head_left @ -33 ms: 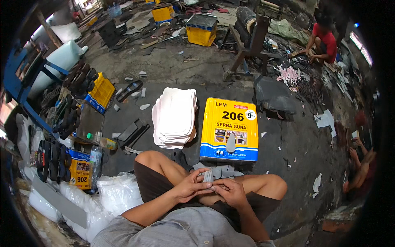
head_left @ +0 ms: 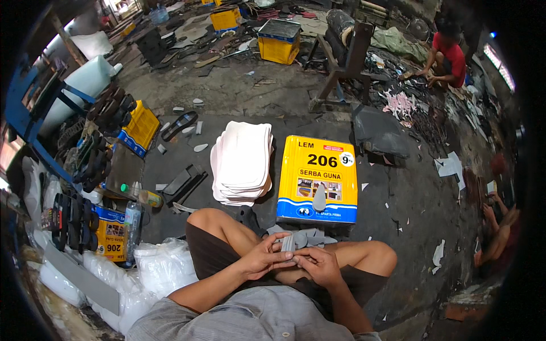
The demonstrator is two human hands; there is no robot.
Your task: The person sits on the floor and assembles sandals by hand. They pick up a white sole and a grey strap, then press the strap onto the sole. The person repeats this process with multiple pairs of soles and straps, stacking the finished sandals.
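My left hand (head_left: 264, 258) is closed round a small stack of grey foam pieces (head_left: 288, 243), held above my crossed legs. The fingers of my right hand (head_left: 318, 266) are pinched together at the lower end of that stack, touching it or very near my left fingertips. Loose grey foam pieces (head_left: 318, 236) lie just beyond my hands, partly hidden by them. A yellow and blue tin (head_left: 288, 187) lies flat in front of me, with one grey teardrop-shaped piece (head_left: 319, 199) on it. Left of the tin is a stack of whitish foam sheets (head_left: 243, 153).
At my left are plastic-wrapped white bundles (head_left: 165, 264), a clear bottle (head_left: 132, 227) and dark sandals on a rack (head_left: 74, 221). A dark padded block (head_left: 380, 132) lies beyond the tin's right. A person in red (head_left: 451, 59) crouches far right; another person's arms (head_left: 497, 227) show at right.
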